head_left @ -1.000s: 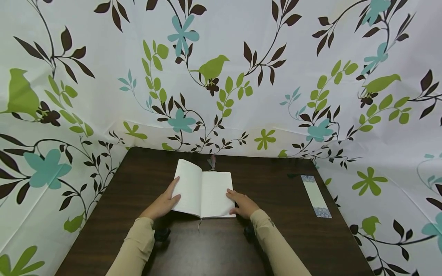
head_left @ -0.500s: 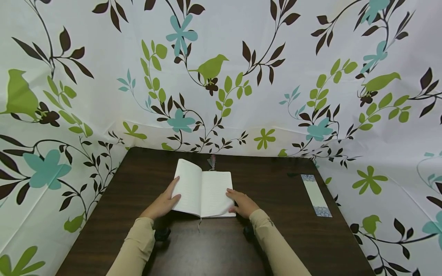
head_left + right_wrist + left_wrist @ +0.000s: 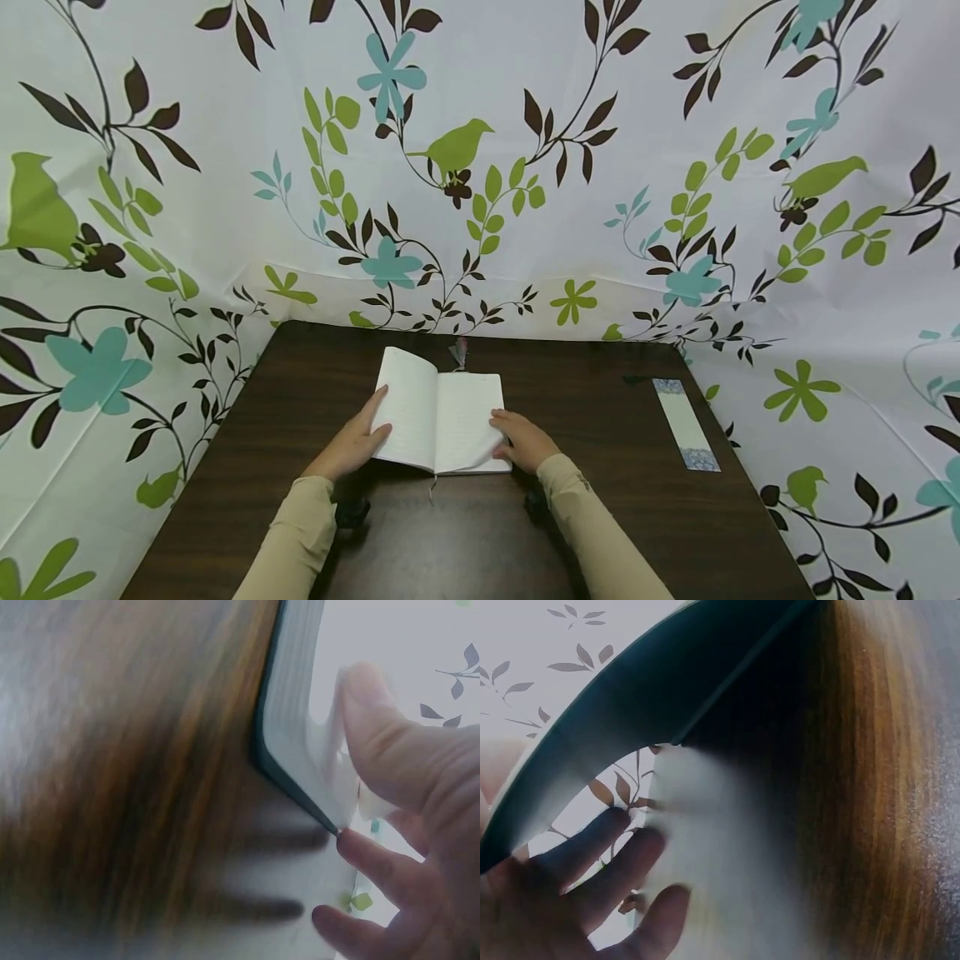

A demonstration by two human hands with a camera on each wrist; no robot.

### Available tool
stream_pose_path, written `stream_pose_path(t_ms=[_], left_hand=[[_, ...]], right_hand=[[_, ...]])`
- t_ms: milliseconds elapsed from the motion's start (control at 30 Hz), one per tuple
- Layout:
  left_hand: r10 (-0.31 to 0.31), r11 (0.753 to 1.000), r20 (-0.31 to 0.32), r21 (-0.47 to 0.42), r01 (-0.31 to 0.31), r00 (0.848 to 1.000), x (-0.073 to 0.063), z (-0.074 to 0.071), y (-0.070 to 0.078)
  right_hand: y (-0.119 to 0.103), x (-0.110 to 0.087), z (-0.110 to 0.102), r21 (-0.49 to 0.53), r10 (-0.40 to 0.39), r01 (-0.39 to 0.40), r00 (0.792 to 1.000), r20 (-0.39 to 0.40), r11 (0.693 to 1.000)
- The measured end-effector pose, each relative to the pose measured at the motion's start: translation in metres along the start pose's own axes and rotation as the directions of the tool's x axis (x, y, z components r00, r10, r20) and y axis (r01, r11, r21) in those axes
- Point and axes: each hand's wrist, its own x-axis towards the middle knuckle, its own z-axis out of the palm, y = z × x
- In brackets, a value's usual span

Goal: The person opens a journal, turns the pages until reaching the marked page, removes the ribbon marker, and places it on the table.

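Note:
A notebook (image 3: 468, 417) with faintly ruled white pages lies open on the dark wooden table. Its left side is tilted up, and the left hand (image 3: 351, 442) holds that side by the outer edge. From the left wrist view, the fingers (image 3: 634, 855) are behind the dark green cover (image 3: 652, 682) while the thumb is mostly hidden. The right hand (image 3: 527, 442) is at the lower right corner, pinching a page whose corner curls up. In the right wrist view, the thumb (image 3: 367, 690) lies against the pages (image 3: 289, 697) and a fingertip touches the cover's edge.
A pale bookmark (image 3: 686, 425) with blue patterned ends lies at the table's right, its dark tassel (image 3: 639, 380) pointing left. A greyish-pink tassel (image 3: 460, 354) sticks out behind the notebook, and a thin ribbon (image 3: 432, 490) hangs from its front. A floral sheet (image 3: 480, 167) surrounds the table (image 3: 585, 383).
The lower corner of the right-hand page has curled up under the right thumb, which has shifted slightly left. The left hand stays at the raised side.

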Motion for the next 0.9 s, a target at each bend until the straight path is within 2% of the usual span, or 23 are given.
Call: stream_pose_path(t_ms=[200, 333, 433, 567, 700, 800, 900], left_hand=[[0.05, 0.991, -0.11, 0.132, -0.035, 0.993, -0.001, 0.003, 0.0], [0.124, 0.956, -0.172, 0.284, -0.071, 0.977, -0.002, 0.006, 0.0], [0.172, 0.93, -0.161, 0.351, -0.106, 0.972, -0.003, 0.007, 0.0], [0.173, 0.935, -0.118, 0.331, -0.126, 0.978, -0.005, 0.008, -0.002], [0.163, 0.942, -0.106, 0.311, -0.123, 0.981, -0.005, 0.009, -0.004], [0.166, 0.947, -0.109, 0.293, -0.128, 0.98, -0.005, 0.009, -0.005], [0.162, 0.954, -0.116, 0.273, -0.126, 0.98, -0.005, 0.009, -0.006]], right_hand=[[-0.004, 0.002, 0.001, -0.038, 0.003, -0.005, 0.999, -0.049, 0.999], [-0.006, 0.003, 0.0, -0.033, 0.025, -0.027, 0.998, -0.057, 0.999], [-0.007, 0.003, -0.001, -0.002, 0.052, -0.053, 0.997, -0.06, 0.999], [-0.011, 0.006, -0.001, 0.05, 0.092, -0.089, 0.993, -0.072, 0.995], [-0.016, 0.012, -0.002, 0.136, 0.087, -0.073, 0.991, -0.1, 0.988], [-0.023, 0.016, -0.003, 0.294, 0.05, -0.013, 0.992, -0.117, 0.956], [-0.033, 0.016, -0.002, 0.416, 0.001, 0.032, 0.997, -0.078, 0.909]])
